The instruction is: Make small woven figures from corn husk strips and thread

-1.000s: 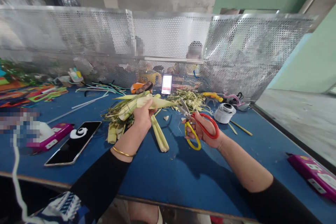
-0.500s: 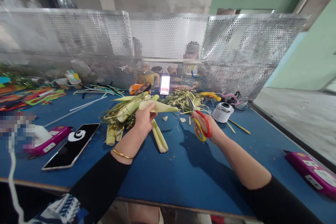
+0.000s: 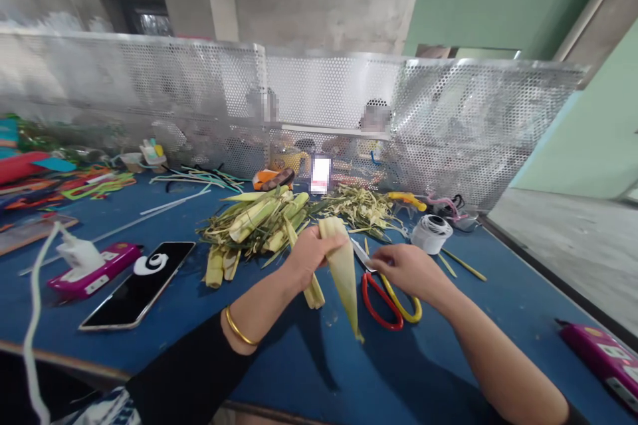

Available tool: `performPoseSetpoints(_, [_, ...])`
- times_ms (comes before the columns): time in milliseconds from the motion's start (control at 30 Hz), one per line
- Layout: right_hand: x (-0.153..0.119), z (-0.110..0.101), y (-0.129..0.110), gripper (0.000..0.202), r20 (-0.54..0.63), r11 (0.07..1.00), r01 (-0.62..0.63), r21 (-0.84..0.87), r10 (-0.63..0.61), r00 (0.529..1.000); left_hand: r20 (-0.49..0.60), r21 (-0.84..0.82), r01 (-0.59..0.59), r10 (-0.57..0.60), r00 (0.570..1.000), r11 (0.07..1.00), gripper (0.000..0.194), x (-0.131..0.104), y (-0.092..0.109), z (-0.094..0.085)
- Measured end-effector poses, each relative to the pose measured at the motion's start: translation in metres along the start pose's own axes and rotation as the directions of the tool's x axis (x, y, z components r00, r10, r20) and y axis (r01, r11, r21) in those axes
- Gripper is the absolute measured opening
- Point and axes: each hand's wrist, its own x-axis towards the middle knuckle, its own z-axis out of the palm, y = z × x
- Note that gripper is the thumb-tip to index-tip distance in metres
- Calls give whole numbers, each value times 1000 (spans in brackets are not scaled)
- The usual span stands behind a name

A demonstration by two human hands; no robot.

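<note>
A pale green corn husk [image 3: 343, 282] hangs with its pointed tip down, its upper end pinched in my left hand [image 3: 312, 252]. My right hand [image 3: 406, 272] is just above the scissors [image 3: 383, 305], its fingers loosely bent and holding nothing that I can see. The scissors have one red and one yellow handle and lie on the blue table [image 3: 279, 358], handles toward me. Left of the hands is a pile of corn husks and stalks [image 3: 259, 219]. One stalk piece [image 3: 314, 295] lies partly behind my left hand.
Shredded husk strips [image 3: 363, 209] lie behind my hands, with a white roll [image 3: 431, 232] on the right. A black phone [image 3: 142, 285] and a purple power strip [image 3: 100, 272] are on the left. Another purple strip [image 3: 605, 358] sits far right. A perforated metal screen [image 3: 323, 89] crosses the back.
My right hand has laid the scissors on the table and let go of the handles. My left hand has moved right and turned the husk from sideways to tip down. The view has shifted slightly.
</note>
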Motion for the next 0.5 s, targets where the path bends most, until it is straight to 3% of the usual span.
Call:
performPoseSetpoints(33, [0, 1, -4, 42, 15, 966, 5, 257, -9, 1000, 81, 19, 11, -12, 997, 1000, 25, -6, -2, 4])
performPoseSetpoints(100, [-1, 5, -13, 51, 104, 726, -46, 686, -36, 994, 213, 54, 34, -44, 976, 998, 27, -16, -5, 11])
performPoseSetpoints(167, [-2, 11, -21, 50, 162, 502, -113, 858, -55, 985, 265, 92, 28, -52, 963, 995, 26, -20, -9, 15])
performPoseSetpoints(200, [-3, 15, -24, 47, 155, 446, -121, 887, -38, 987, 271, 124, 16, -50, 961, 992, 24, -21, -11, 15])
performPoseSetpoints(267, [-4, 21, -26, 41, 71, 441, -81, 894, 41, 997, 266, 193, 2, -55, 962, 981, 18, -20, -14, 15])
performPoseSetpoints(400, [0, 28, -18, 36, -135, 628, 41, 777, 103, 985, 254, 179, 87, -132, 958, 980, 20, -18, -16, 14])
performPoseSetpoints(500, [3, 29, -13, 33, -177, 703, 58, 709, 98, 979, 239, 127, 128, -156, 958, 984, 26, -17, -17, 14])
